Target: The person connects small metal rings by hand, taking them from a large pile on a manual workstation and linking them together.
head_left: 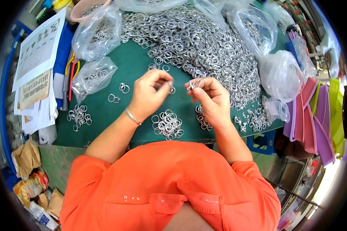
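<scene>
My right hand (213, 101) pinches a small silver metal ring (196, 84) with a loop or tab between thumb and fingers. Facing it, my left hand (152, 91) has its thumb and fingertips drawn together. Those fingertips are blurred, so what they hold is hidden. A silver ring (172, 91) shows just beside the left thumb; I cannot tell whether it touches the hand. Below, between my forearms, sits a small pile of rings (167, 125). Another small pile (202, 118) lies partly behind my right wrist. Left of my left hand are two loose ring pieces (124, 88).
A large heap of rings (204, 42) covers the back of the green table (115, 123). Clear plastic bags (94, 34) surround it. Small metal pieces (254, 119) lie at right, a ring cluster (79, 117) at left. Papers (38, 50) and yellow-handled scissors (70, 67) border the left.
</scene>
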Demonstrator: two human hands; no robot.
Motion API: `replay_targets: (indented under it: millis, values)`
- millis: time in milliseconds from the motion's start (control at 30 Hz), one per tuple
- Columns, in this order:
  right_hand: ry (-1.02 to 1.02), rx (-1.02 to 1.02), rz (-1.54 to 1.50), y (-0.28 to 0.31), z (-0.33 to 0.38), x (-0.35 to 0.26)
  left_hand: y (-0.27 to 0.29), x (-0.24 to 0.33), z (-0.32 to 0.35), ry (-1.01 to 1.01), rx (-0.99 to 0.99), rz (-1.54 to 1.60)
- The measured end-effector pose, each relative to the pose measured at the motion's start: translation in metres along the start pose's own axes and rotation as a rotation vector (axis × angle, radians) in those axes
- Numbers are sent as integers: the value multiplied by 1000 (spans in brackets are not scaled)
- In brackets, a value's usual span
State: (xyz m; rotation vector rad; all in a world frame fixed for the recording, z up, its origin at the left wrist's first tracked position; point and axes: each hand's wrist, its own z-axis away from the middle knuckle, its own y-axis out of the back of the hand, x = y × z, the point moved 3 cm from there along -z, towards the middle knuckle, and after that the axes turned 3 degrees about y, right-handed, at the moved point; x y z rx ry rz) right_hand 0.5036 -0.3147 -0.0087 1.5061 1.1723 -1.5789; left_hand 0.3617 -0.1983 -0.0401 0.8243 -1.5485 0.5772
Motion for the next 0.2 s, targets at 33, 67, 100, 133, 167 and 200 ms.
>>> replay_targets:
  millis: [33,67,100,133,167,200]
  values:
    - [23,5,-42,0,2,-3,6,3,-3,-79,60,-197]
    - [26,-20,-64,3,4,-5,9,0,-6,-92,64,-281]
    - [57,-13,-78,5,7,-6,9,-6,-9,-109,44,-370]
    - [38,1,-82,7,10,-5,12,-15,-10,-156,31,-462]
    - [21,19,-79,11,14,-6,13,-21,-11,-210,19,-545]
    - [-8,15,-12,16,17,-6,14,-25,-12,-222,20,-586]
